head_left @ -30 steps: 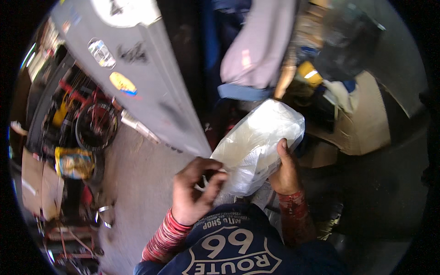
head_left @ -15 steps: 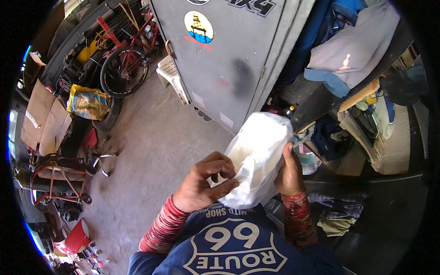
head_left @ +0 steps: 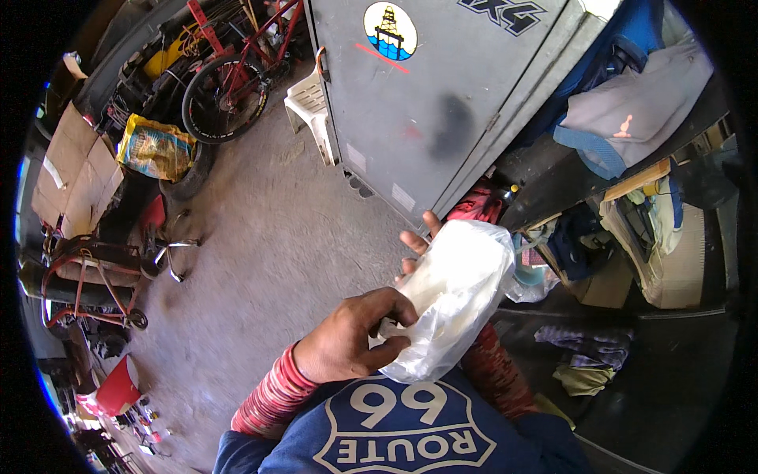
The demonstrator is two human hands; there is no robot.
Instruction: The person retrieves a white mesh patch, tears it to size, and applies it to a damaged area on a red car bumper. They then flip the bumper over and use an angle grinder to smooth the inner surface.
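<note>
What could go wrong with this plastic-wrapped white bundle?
1. The thin-looking plastic might tear near the fingers of the left hand.
2. The white bundle could slip: the right hand is mostly hidden behind it, visible fingers extended rather than wrapped over it.

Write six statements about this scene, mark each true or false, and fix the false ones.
1. The left hand is at the near left edge of a plastic bag. True.
2. The right hand lies flat on top of the bag. False: it is mostly hidden behind the bag, its fingers showing past the left edge.
3. A pale chair and a red bicycle are left of the grey cabinet. True.
4. The cabinet bears no sticker. False: a rounded sticker is on it.
5. Red patterned sleeves cover the forearms. True.
6. The bag is solid black. False: it is see-through and whitish.
</note>
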